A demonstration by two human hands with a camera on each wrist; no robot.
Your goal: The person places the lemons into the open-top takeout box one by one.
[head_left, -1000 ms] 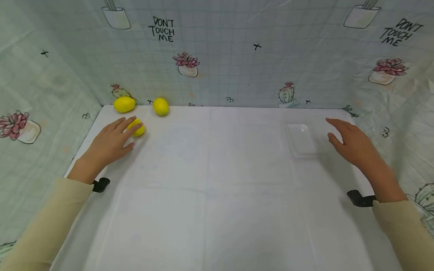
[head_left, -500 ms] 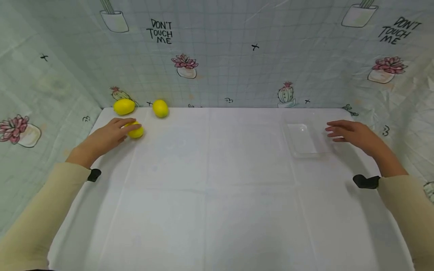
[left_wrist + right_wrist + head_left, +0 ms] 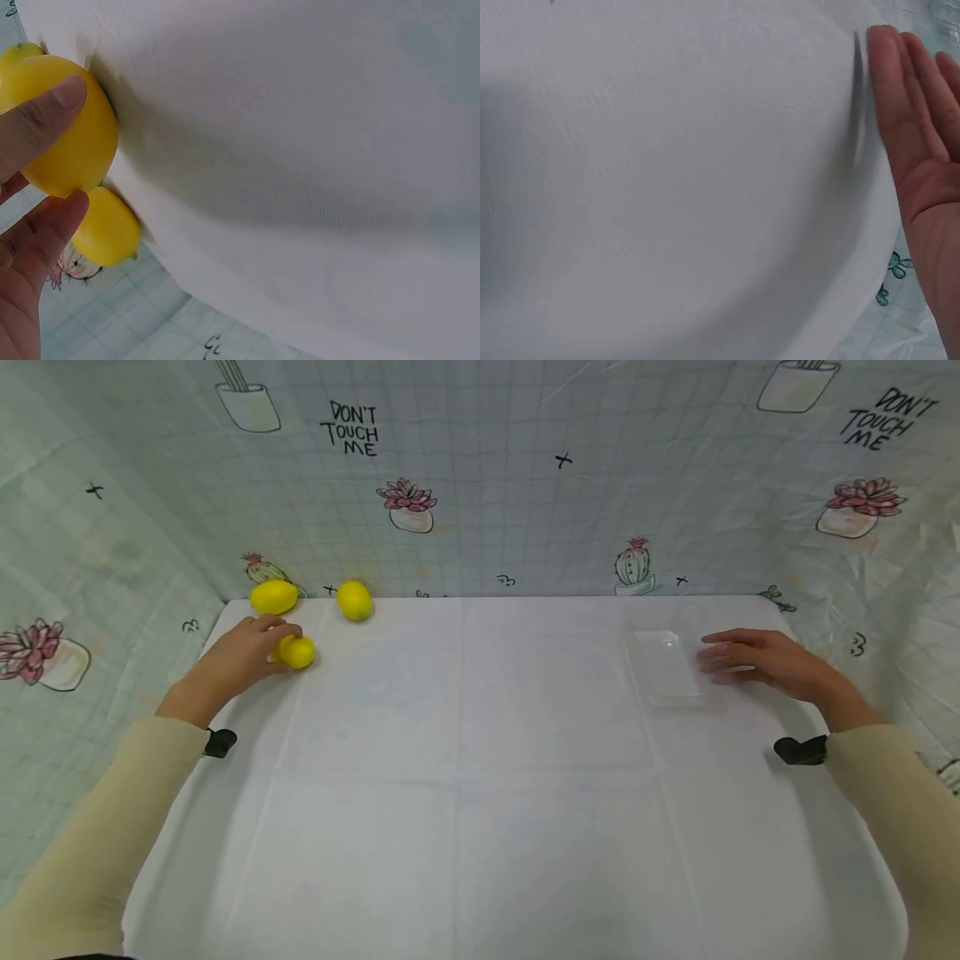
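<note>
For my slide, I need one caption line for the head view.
Left hand pinching a lemon, two more lemons beyond it, and the right hand beside a clear tray.

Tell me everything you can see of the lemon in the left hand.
The lemon is bright yellow, rounded and smooth. The left hand pinches it between thumb and fingers near the back left corner of the table, in front of two other lemons. Whether it rests on the table is unclear.

The left hand [image 3: 238, 658], spread over the near lemon [image 3: 297, 652] a second ago, now grips it between thumb and fingers, while the right hand [image 3: 776, 664] has moved inward to the right edge of the clear tray [image 3: 667, 672].
</note>
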